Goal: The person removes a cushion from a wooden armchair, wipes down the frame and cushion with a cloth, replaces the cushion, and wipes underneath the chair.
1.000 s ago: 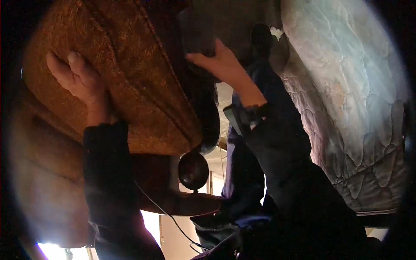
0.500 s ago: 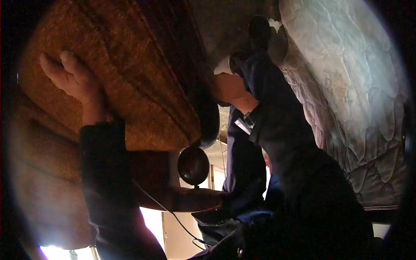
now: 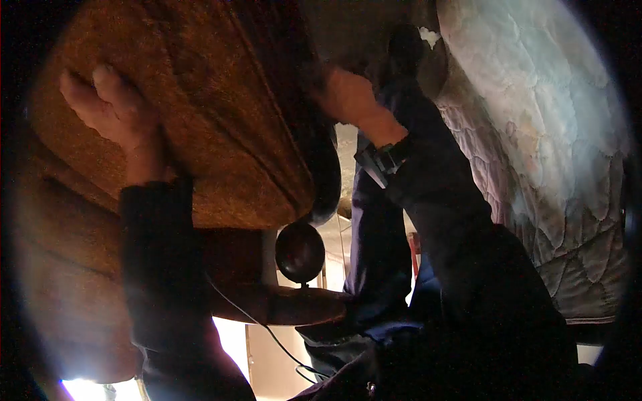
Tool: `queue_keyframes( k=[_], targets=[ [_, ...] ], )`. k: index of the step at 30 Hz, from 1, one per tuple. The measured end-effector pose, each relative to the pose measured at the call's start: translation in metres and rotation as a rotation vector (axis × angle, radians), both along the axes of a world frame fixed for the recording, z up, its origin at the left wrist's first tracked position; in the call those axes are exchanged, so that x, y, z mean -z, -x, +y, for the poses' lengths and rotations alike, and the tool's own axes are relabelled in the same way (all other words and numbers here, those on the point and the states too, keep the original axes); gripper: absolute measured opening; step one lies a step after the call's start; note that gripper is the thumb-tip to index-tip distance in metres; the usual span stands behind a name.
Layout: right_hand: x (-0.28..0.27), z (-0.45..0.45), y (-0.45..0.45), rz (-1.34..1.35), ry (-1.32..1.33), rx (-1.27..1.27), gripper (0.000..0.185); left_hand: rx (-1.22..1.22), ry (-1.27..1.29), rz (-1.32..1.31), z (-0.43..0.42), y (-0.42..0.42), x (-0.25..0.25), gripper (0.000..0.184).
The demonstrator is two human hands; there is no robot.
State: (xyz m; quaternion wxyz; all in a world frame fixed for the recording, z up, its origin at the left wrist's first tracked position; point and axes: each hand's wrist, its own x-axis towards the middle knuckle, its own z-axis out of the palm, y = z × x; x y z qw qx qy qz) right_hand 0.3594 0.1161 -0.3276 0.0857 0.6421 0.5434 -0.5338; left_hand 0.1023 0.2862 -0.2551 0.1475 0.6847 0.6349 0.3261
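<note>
My left hand (image 3: pixel 117 110) lies against the brown upholstered cushion (image 3: pixel 200 127), with the thumb and a finger apart and the other fingers hard to make out. My right hand (image 3: pixel 348 97) reaches to the dark edge (image 3: pixel 284 80) alongside that cushion. Its fingertips disappear into shadow, so I cannot see whether they grip anything. A wristwatch (image 3: pixel 391 159) sits on the right wrist, just past the dark sleeve. Below the cushion's corner is a dark, rounded knob-like piece (image 3: pixel 299 252).
A pale quilted cover (image 3: pixel 535 134) drapes along the right side. My legs in dark trousers (image 3: pixel 374 240) stand between it and the upholstered furniture. A thin black cable (image 3: pixel 257 322) hangs near my body. Bright light comes in at the bottom left.
My right hand has shifted up along the dark edge, away from the cushion's lower corner. My left hand stays in nearly the same place on the cushion.
</note>
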Motion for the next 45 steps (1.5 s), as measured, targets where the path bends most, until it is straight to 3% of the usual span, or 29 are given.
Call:
queue_keyframes(
  k=[2,5,7,11,13,16,17,18,23,25,27,29,30,31,35,37,39,43,45],
  targets=[
    [0.009,-0.043,0.005,0.0,0.061,0.028,0.04,-0.006,0.032,-0.029,-0.004,-0.003,0.001,0.072],
    [0.014,-0.077,0.002,0.099,-0.094,-0.068,0.035,0.011,0.005,-0.078,-0.003,-0.01,-0.004,0.071],
    [0.019,-0.072,-0.003,0.105,0.069,-0.201,0.026,0.044,-0.004,0.002,0.0,-0.008,-0.006,0.072],
    [0.042,-0.095,-0.009,0.009,0.114,-0.2,0.025,0.226,-0.07,0.204,0.008,-0.002,-0.004,0.073],
    [0.039,-0.12,-0.02,0.01,0.209,-0.238,0.028,0.046,0.075,-0.077,-0.001,-0.018,-0.011,0.073],
    [0.027,-0.152,-0.031,0.092,0.264,-0.31,0.033,0.03,0.07,-0.045,-0.001,-0.017,-0.011,0.073],
    [0.024,-0.162,-0.034,0.231,0.088,-0.326,0.03,0.027,0.078,-0.042,-0.004,-0.014,-0.01,0.073],
    [0.019,-0.173,-0.032,0.233,0.108,-0.32,0.03,0.021,0.098,-0.076,-0.005,-0.013,-0.007,0.073],
    [0.031,-0.114,-0.009,0.12,0.007,0.22,0.027,0.093,0.021,-0.038,-0.002,-0.009,-0.009,0.073],
    [0.067,-0.106,-0.012,0.189,0.15,0.237,0.026,0.081,0.039,0.03,-0.002,-0.01,-0.011,0.072],
    [0.052,-0.054,-0.005,0.207,-0.008,0.196,0.024,0.146,-0.01,0.132,0.004,0.009,-0.002,0.071],
    [0.04,-0.033,0.001,0.136,-0.001,0.19,0.023,0.216,-0.071,0.239,0.007,0.004,-0.004,0.071],
    [0.031,-0.029,0.002,0.06,0.014,0.183,0.022,0.124,-0.016,0.103,0.003,-0.003,-0.003,0.071],
    [0.028,-0.033,0.005,0.058,0.008,0.186,0.022,0.029,0.035,-0.032,0.003,-0.01,-0.005,0.071],
    [0.026,-0.078,0.02,-0.014,0.042,0.037,0.022,0.064,0.003,0.026,0.004,-0.002,-0.003,0.072],
    [0.034,-0.08,0.016,-0.019,0.073,0.008,0.021,0.209,-0.056,0.183,0.009,0.006,-0.002,0.053],
    [0.035,-0.08,0.01,0.089,0.056,-0.139,0.02,0.169,-0.017,0.119,-0.002,-0.003,-0.005,0.052],
    [0.03,-0.071,0.008,0.011,0.043,-0.197,0.021,0.158,-0.038,0.101,0.004,-0.01,-0.004,0.053],
    [0.033,-0.073,0.008,0.058,0.174,-0.1,0.023,0.186,-0.07,0.155,0.002,-0.006,-0.003,0.054]
  ],
)
